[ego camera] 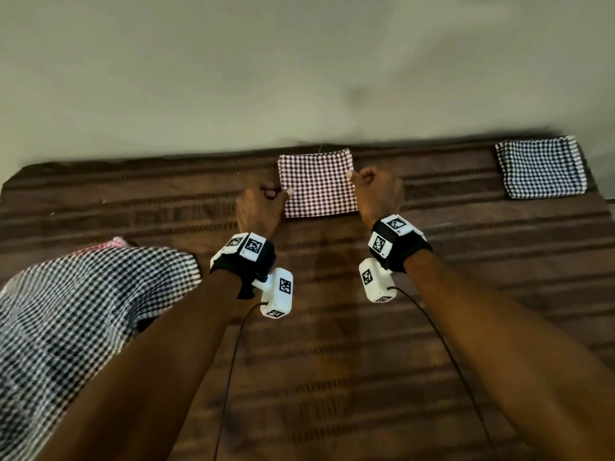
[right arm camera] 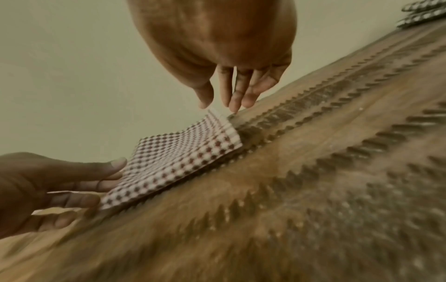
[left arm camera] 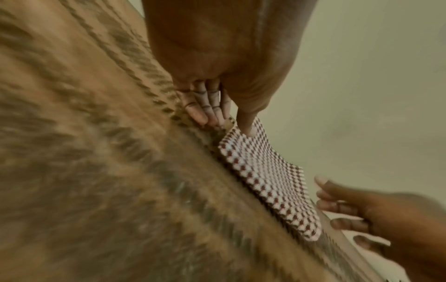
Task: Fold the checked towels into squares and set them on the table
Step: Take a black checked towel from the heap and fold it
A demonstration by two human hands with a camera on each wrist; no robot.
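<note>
A: Report the surface, left to right.

B: A loose black-and-white checked towel [ego camera: 80, 304] lies unfolded at the near left of the table [ego camera: 332, 344], which carries a brown striped cloth. A pink cloth [ego camera: 114, 242] shows at its far edge.

A: Left hand?

B: The left hand [ego camera: 258, 207] sits at the left edge of the folded red-and-white checked towel [ego camera: 317, 184]. In the left wrist view the thumb tip presses on the towel's corner and the fingers [left arm camera: 201, 112] are together, straight, tips against the table cloth beside it. Nothing is clamped.

A: Position of that towel?

B: Flat on the table near the far edge, folded to a near-square, between the two hands.

A: Right hand?

B: The right hand [ego camera: 376, 191] is at the towel's right edge. In the right wrist view its fingers [right arm camera: 237, 97] are extended and close together, tips just at the far right corner; whether they touch the fabric cannot be determined.

A: Further right?

B: A folded black-and-white checked towel [ego camera: 542, 168] lies at the far right corner, well apart from the hands.
</note>
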